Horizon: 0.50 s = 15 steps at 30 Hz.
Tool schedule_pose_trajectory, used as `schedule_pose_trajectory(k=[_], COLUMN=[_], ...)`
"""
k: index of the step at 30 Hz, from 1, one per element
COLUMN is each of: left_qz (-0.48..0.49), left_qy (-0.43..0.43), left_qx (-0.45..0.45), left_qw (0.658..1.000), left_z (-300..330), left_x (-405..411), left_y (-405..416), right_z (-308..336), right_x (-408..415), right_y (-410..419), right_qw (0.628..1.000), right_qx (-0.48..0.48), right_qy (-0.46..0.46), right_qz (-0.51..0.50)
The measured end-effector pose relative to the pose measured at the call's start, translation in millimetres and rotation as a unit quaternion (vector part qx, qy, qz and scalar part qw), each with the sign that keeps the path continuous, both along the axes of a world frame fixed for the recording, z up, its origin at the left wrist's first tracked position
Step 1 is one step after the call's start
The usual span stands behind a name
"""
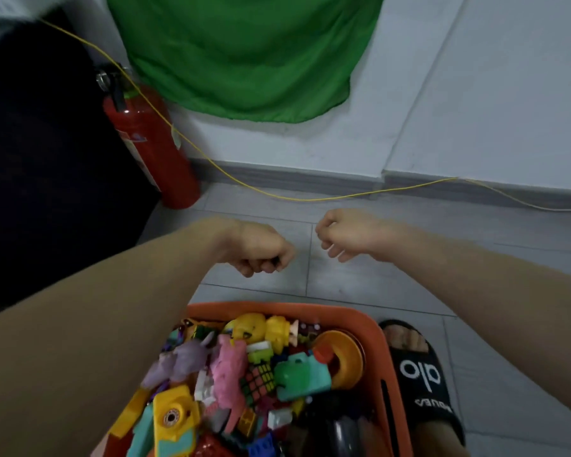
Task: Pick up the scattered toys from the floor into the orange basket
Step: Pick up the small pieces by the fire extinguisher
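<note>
The orange basket (277,309) stands on the grey tile floor right below me, piled with toys. Among them are a yellow duck (248,328), a pink animal (228,364), a puzzle cube (259,379), a teal toy camera (302,374), an orange ring (346,357) and a yellow camera (175,417). My left hand (261,250) is held out past the basket's far rim, curled into a fist with a small dark object (276,259) peeking between its fingers. My right hand (340,234) hovers beside it, fingers loosely curled, holding nothing I can see.
A red fire extinguisher (149,143) leans at the back left beside dark furniture (40,159). A yellow cable (310,198) runs along the skirting. Green cloth (244,54) hangs on the wall. A foot in a black slipper (422,374) stands right of the basket.
</note>
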<state>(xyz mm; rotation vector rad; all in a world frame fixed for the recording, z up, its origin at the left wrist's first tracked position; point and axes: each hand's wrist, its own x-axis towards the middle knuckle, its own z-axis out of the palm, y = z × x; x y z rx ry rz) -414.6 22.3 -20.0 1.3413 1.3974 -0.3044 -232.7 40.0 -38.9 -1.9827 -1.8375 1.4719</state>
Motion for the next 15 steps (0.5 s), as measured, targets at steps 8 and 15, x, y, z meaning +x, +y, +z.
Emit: schedule_pose_trajectory(k=[8,15], left_qz=[-0.09,-0.029], left_qy=[-0.01,0.016], left_qx=[-0.064,-0.015], left_qw=[0.994,0.999], left_z=[47,31], left_x=[-2,-11], left_y=[-80,-132], right_z=[56,28], right_x=[-51,-97], right_y=[-31,-58], right_qw=[0.998,0.98], right_qx=[0.048,0.189], right_qy=[-0.01,0.046], right_qz=[0.04,0.053])
